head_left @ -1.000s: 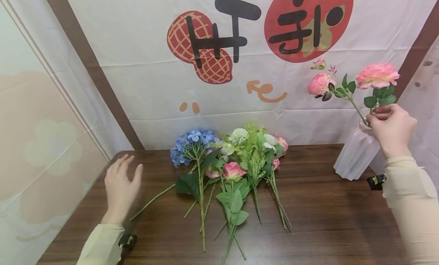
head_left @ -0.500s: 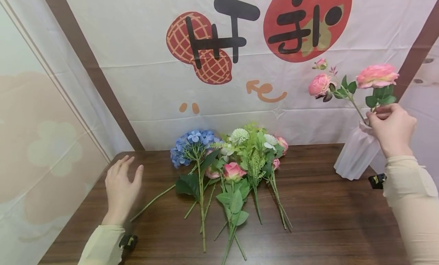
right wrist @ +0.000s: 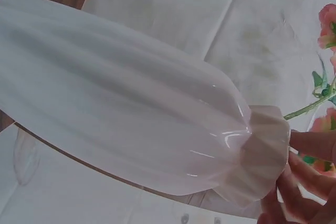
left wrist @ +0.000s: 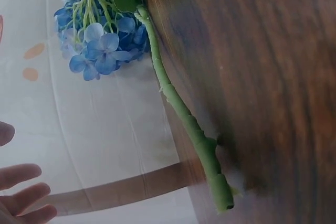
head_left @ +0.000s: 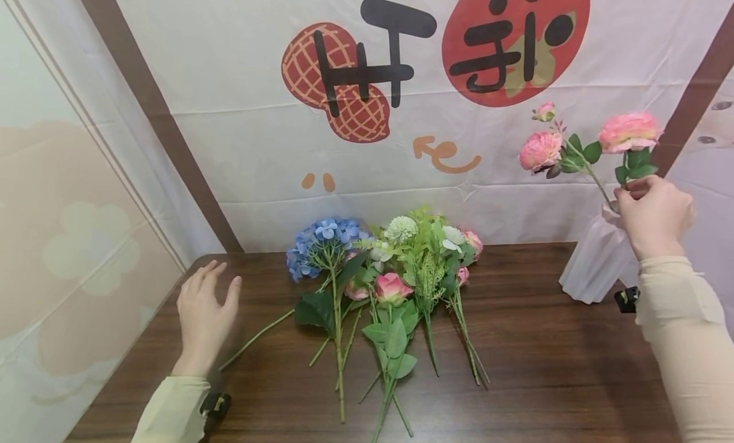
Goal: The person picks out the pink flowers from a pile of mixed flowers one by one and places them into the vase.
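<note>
My right hand [head_left: 658, 217] pinches the stem of a large pink flower [head_left: 629, 132] just above the mouth of a white pleated vase [head_left: 596, 258]. In the right wrist view the fingertips [right wrist: 296, 142] are right at the rim of the vase [right wrist: 121, 93]. A stem with smaller pink blooms [head_left: 541, 151] rises out of the vase mouth, leaning left. My left hand [head_left: 206, 315] hangs over the table's left side, fingers relaxed, holding nothing. The left wrist view shows a green stem [left wrist: 184, 114] close to it, with a blue hydrangea [left wrist: 102, 51] farther off.
Several artificial flowers lie mid-table: the hydrangea [head_left: 323, 239], a white pompom flower [head_left: 401, 229], a pink rose [head_left: 392, 289] and green sprigs [head_left: 427, 277]. Behind the brown wooden table [head_left: 533, 366] hangs a printed white cloth [head_left: 229, 143].
My right hand has dipped slightly, and the large pink flower has come down with it. The smaller pink blooms have shifted a little right and down. My left hand stays about where it was.
</note>
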`<state>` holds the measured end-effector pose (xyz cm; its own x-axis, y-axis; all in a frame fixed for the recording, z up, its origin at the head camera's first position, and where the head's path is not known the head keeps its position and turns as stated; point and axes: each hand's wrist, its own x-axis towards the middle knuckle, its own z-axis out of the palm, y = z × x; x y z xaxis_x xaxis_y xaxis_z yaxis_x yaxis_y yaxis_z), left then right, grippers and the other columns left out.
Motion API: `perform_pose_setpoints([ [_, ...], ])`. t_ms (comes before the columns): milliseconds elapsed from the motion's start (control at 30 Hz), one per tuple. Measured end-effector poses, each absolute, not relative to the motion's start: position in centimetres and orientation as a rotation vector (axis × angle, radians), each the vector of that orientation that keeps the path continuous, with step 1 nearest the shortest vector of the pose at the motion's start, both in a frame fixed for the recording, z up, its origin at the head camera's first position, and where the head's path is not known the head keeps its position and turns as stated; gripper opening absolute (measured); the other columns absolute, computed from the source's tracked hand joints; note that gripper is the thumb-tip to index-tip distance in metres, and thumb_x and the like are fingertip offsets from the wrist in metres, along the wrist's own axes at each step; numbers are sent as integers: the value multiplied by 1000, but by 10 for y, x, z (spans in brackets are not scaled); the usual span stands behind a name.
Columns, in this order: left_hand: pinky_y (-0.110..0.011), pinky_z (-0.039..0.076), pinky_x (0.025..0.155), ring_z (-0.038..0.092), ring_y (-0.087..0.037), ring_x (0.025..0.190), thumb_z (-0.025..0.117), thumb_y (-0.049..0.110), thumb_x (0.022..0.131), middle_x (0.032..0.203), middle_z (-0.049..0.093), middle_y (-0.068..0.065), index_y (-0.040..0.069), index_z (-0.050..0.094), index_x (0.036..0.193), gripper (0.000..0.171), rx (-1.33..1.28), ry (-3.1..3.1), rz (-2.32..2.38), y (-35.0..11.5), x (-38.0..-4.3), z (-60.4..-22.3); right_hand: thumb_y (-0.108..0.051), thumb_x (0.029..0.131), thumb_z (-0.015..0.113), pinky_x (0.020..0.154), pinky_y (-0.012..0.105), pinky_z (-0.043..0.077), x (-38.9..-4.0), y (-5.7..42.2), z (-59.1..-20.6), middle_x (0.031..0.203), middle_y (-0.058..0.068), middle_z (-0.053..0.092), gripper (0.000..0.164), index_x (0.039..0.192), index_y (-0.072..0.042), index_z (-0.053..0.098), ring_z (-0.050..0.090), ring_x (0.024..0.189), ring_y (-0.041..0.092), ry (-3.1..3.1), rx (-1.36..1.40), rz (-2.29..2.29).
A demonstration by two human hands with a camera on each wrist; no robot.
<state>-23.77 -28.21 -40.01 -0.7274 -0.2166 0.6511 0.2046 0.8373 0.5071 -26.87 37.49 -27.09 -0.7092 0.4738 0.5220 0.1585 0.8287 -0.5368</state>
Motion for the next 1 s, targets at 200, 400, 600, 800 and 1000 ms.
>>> perform_pose_setpoints([
  [200, -60, 24, 102, 39, -44, 126, 61, 21, 90, 135, 51, -21, -3, 58, 123, 41, 11, -2266, -733, -281, -237, -399, -28, 91, 51, 86, 66, 23, -268, 375, -273, 112, 33, 59, 39, 107, 4, 65, 43, 108, 57, -2420, -501, 571],
  [400, -61, 24, 102, 39, -44, 126, 60, 22, 90, 136, 51, -21, -3, 58, 123, 41, 11, -2271, -735, -281, -236, -399, -27, 91, 50, 84, 66, 23, -270, 377, -274, 110, 31, 61, 38, 108, 3, 65, 43, 106, 58, -2455, -445, 581],
  [600, -60, 23, 103, 38, -43, 127, 60, 22, 90, 137, 50, -21, -2, 58, 124, 42, 9, -2278, -742, -281, -236, -397, -25, 90, 50, 76, 51, 30, -268, 373, -271, 54, -29, 52, 34, 103, 0, 68, 57, 78, 22, -2349, -326, 614],
  [800, -60, 23, 103, 39, -44, 126, 61, 22, 90, 136, 50, -21, -3, 58, 123, 41, 9, -2277, -737, -281, -236, -396, -21, 86, 53, 71, 41, 29, -264, 365, -263, 54, -47, 32, 33, 102, 2, 70, 27, 51, -24, -2297, -167, 600],
  [1000, -60, 23, 103, 38, -43, 127, 61, 22, 90, 136, 50, -21, -2, 58, 123, 41, 6, -2282, -735, -282, -235, -395, -19, 84, 65, 70, 26, 28, -262, 363, -264, 61, -53, 31, 28, 104, 1, 70, 30, 55, -31, -2296, -118, 634],
])
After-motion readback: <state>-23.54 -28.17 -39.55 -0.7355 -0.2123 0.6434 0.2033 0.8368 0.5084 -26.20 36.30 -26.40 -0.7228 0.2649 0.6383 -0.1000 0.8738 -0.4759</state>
